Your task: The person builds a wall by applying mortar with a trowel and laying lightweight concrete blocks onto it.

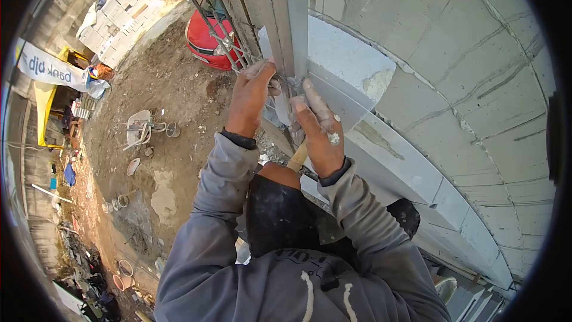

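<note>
A grey upright post (292, 18) rises in front of me beside the block wall. My left hand (253, 92) is at the post's left side, its fingers bent together near the steel bars; what they hold, if anything, I cannot make out. On the right side of the post's lower part is my right hand (319, 128), with fingers extended and apart and pale mortar stuck on them. Between the hands hangs something thin and pale, too unclear to name. A wooden handle (297, 156) shows just below my right hand.
Steel rebar (217, 24) stands left of the post, with a red container (211, 39) behind it. White blocks (399, 158) run along the wall (476, 83) at right. Far below on the dirt ground are a wheelbarrow (139, 129) and buckets (124, 275).
</note>
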`<state>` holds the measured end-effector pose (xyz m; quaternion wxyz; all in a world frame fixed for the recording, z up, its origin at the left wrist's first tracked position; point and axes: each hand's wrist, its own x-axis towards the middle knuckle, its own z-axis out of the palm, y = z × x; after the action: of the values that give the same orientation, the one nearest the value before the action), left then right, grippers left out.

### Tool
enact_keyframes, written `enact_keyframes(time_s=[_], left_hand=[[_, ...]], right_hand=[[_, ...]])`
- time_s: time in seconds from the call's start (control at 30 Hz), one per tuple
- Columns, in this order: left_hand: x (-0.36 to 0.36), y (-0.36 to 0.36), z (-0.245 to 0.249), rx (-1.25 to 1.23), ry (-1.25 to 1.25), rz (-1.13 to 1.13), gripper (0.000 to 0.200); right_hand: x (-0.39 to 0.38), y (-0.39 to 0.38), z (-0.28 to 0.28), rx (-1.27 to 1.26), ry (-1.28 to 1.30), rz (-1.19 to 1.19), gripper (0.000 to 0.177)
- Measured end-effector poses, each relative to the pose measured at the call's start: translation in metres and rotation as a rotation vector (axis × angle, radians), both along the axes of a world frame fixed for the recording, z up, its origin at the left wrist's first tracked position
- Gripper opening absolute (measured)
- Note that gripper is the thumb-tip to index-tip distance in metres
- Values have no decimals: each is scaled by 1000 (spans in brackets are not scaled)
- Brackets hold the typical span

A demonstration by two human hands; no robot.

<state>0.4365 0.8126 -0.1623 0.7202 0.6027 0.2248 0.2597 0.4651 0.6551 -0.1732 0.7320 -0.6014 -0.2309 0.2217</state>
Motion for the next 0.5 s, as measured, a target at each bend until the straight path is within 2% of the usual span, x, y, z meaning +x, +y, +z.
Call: enact_keyframes(time_s=[0.07,0.13,0.33,0.5], left_hand=[[7,7,5,25,-35,-93,25],[7,12,7,-83,6,-140,18],[7,21,20,-68,70,-180,16],[9,24,19,-70,21,-195,17]], right_hand=[[1,5,0,-22,-7,-25,54],[1,10,-5,-55,-271,-118,51],[-6,13,3,-6,-220,-80,49],[-8,15,8,42,-180,-84,48]])
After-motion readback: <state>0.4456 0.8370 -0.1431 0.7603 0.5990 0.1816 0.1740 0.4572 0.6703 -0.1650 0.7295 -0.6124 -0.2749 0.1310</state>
